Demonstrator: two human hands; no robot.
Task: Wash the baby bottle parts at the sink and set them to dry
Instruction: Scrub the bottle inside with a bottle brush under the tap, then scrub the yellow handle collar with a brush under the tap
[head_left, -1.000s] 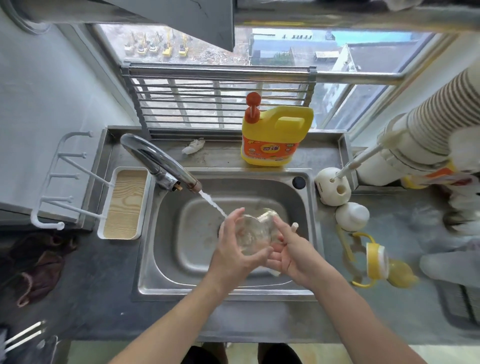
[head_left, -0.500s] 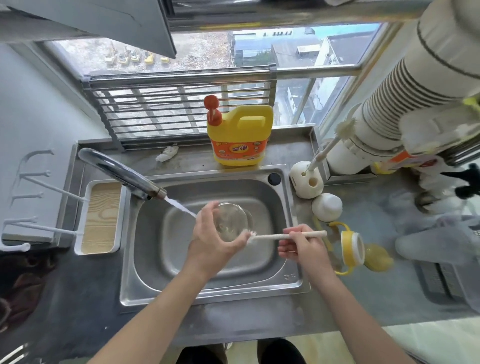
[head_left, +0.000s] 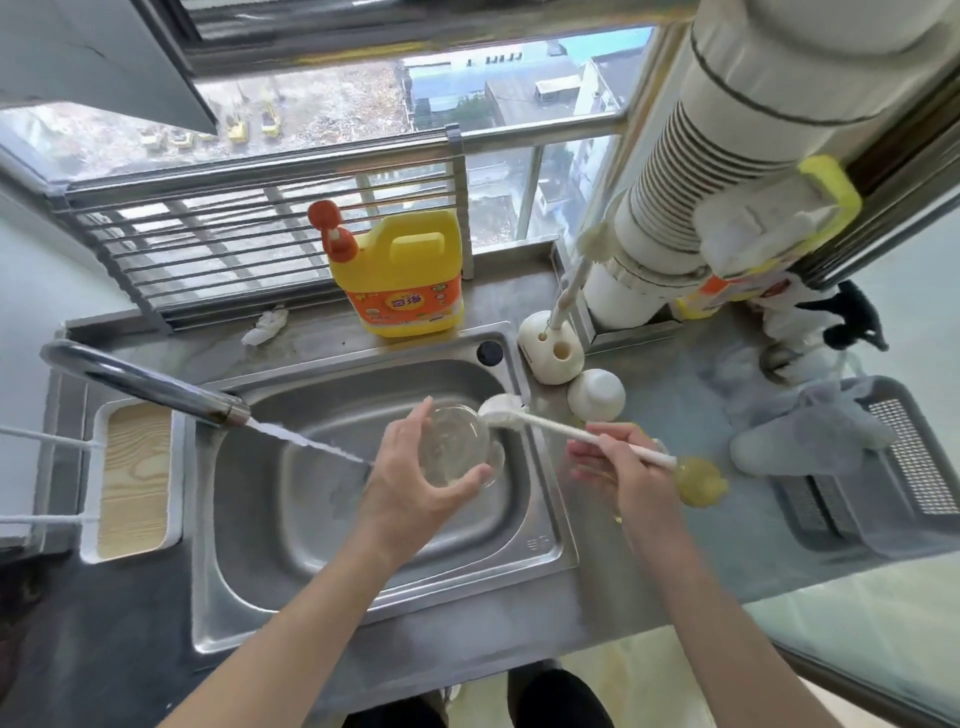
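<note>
Over the sink (head_left: 545, 545), the left hand (head_left: 415, 478) curls round the clear bottle (head_left: 454, 452) while the right hand (head_left: 618, 462), just to its right, pinches the brush (head_left: 550, 427) by its handle, whose long axis slants leftward so the white head lies right beside the bottle's far rim.

Jug brand: the yellow detergent jug (head_left: 402, 260) behind the sink (head_left: 550, 558) carries an orange label (head_left: 441, 296). On it are two large white Chinese characters on a blue patch, which seem to read 奇强.
Jug small print: lines around the characters, too small to read.
Sink stamp: a small stamped mark on the front right rim, too blurred to read.
Second bottle: an orange-and-yellow bottle (head_left: 727, 291) at the far right has a printed label, but its text is blurred.
</note>
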